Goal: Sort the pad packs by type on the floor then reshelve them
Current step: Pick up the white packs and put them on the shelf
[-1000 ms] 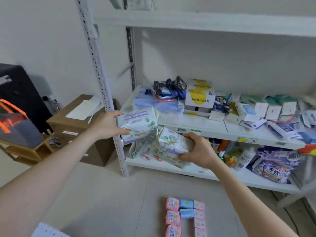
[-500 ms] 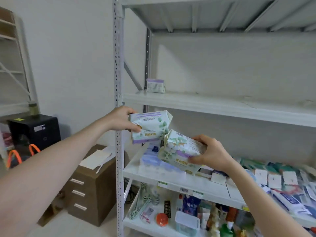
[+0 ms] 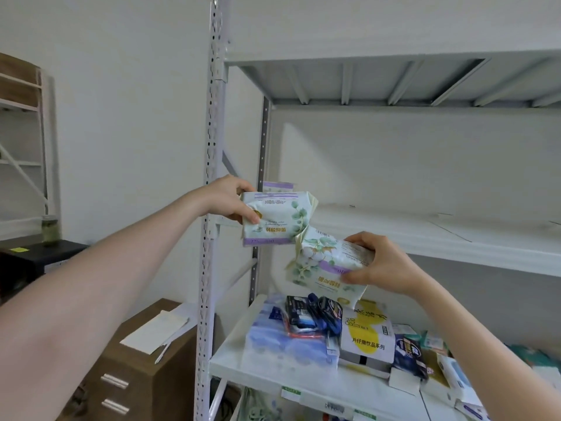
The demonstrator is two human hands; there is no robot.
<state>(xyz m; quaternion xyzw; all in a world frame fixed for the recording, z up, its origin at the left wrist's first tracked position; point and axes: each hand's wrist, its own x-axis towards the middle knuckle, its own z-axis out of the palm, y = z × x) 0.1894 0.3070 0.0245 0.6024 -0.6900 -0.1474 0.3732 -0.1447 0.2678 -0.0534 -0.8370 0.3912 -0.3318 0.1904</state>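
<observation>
Both hands have risen since the earlier frames, from the level of the crowded lower shelves to the front edge of the upper shelf (image 3: 440, 241).

Left hand (image 3: 226, 199): closed round the left pad pack (image 3: 276, 221) at its left end, thumb across the face, fingers curled behind. This pack is upright, its print the right way up.

Right hand (image 3: 382, 265): closed round the right pad pack (image 3: 326, 265) at its right end, fingers over the top edge, thumb beneath. This pack is tilted, its print inverted. It is of the same green-and-purple type, and the two packs touch at their inner corners.

Just behind the left hand, a third pack (image 3: 277, 187) with like purple trim stands on the shelf.

Assessment: the step in hand is reshelving. The left pad pack is best set beside the third pack, same way up. The right pad pack should be turned over first so the faces match. Each should be released only once it sits flat, since the soft wrappers may tip.
</observation>
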